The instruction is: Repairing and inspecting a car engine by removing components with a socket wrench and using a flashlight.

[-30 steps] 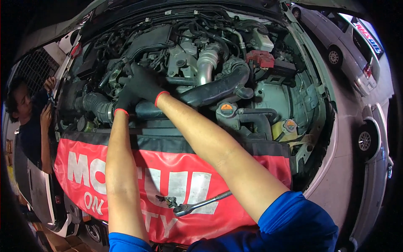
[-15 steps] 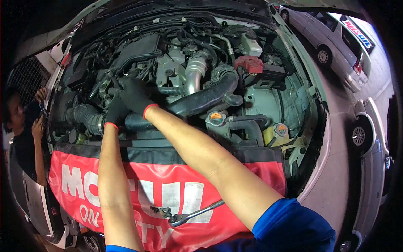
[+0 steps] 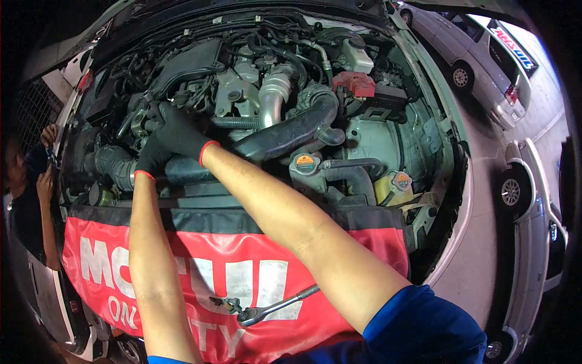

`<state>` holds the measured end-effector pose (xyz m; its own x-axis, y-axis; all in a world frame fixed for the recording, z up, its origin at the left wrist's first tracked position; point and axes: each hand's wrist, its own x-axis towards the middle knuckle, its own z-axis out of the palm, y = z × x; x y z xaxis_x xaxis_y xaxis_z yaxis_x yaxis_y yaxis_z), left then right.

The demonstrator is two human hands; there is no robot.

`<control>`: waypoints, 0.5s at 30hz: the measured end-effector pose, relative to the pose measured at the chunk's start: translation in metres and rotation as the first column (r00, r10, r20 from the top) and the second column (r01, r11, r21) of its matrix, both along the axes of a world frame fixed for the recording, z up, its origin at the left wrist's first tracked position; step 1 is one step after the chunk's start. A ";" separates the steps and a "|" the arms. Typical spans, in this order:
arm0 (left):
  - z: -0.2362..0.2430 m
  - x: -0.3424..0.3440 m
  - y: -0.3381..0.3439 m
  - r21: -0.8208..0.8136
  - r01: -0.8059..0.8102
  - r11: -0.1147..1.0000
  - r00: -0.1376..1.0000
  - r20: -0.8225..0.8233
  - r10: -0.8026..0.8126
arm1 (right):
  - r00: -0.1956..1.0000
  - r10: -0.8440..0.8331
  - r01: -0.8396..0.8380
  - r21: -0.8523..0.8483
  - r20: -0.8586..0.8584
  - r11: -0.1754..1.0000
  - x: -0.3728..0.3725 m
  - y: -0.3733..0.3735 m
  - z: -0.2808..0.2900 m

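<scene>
Both my hands wear black gloves with red cuffs and reach into an open engine bay, at the left part of the engine. My right hand (image 3: 183, 131) lies over the parts beside a ribbed hose, its fingers curled around something I cannot make out. Just below and left of it, my left hand (image 3: 154, 153) is pushed down among the parts, its fingers hidden. A thick black intake pipe (image 3: 267, 145) runs right from under my hands. A corrugated black hose (image 3: 115, 164) lies left of my left wrist.
A red fender cover (image 3: 242, 242) hangs over the front edge, with a ratchet (image 3: 273, 309) and small metal parts (image 3: 225, 303) on it. To the right are a radiator cap (image 3: 305, 162) and a yellowish reservoir (image 3: 393, 187). Another person (image 3: 30, 200) stands at the left; parked vehicles (image 3: 467, 60) are at the right.
The whole view has shifted slightly, so the engine bay sits a little further left. My hands stay at the same spot on the engine, with only a slight change in the fingers.
</scene>
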<state>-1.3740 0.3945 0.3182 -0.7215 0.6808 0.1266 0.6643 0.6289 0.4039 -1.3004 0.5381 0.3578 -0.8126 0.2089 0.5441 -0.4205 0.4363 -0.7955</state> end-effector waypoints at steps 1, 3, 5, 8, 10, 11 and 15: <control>0.000 -0.003 -0.002 0.026 0.034 0.999 0.999 0.000 -0.034 | 0.999 -0.018 0.016 0.051 0.044 0.999 0.000 0.000 0.000; -0.002 -0.008 -0.009 -0.181 0.170 0.969 0.951 -0.227 -0.209 | 0.996 -0.026 0.020 0.076 0.083 0.997 0.000 0.001 -0.001; -0.004 -0.014 -0.015 -0.056 0.148 0.987 0.980 -0.129 -0.154 | 0.987 0.028 -0.043 0.090 0.156 0.995 -0.001 0.003 -0.001; -0.003 -0.022 -0.019 -0.055 0.176 0.983 0.977 -0.114 -0.182 | 0.996 0.017 -0.026 0.098 0.090 0.995 -0.002 0.007 0.002; 0.005 -0.020 -0.021 -0.198 0.180 0.964 0.960 -0.176 -0.216 | 0.988 0.120 -0.126 0.059 0.101 0.990 -0.002 0.010 0.006; 0.006 -0.016 -0.019 -0.263 0.067 0.962 0.986 -0.127 -0.104 | 0.972 0.167 -0.185 0.095 0.166 0.978 -0.001 0.013 0.007; 0.025 -0.001 -0.017 -0.102 0.095 0.990 0.986 -0.125 -0.107 | 0.980 0.116 -0.138 0.128 0.161 0.982 -0.004 0.019 0.007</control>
<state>-1.3748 0.3773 0.3433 -0.6302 0.7627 0.1454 0.7692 0.5876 0.2513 -1.3047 0.5569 0.3651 -0.9029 0.0302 0.4288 -0.3586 0.4971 -0.7901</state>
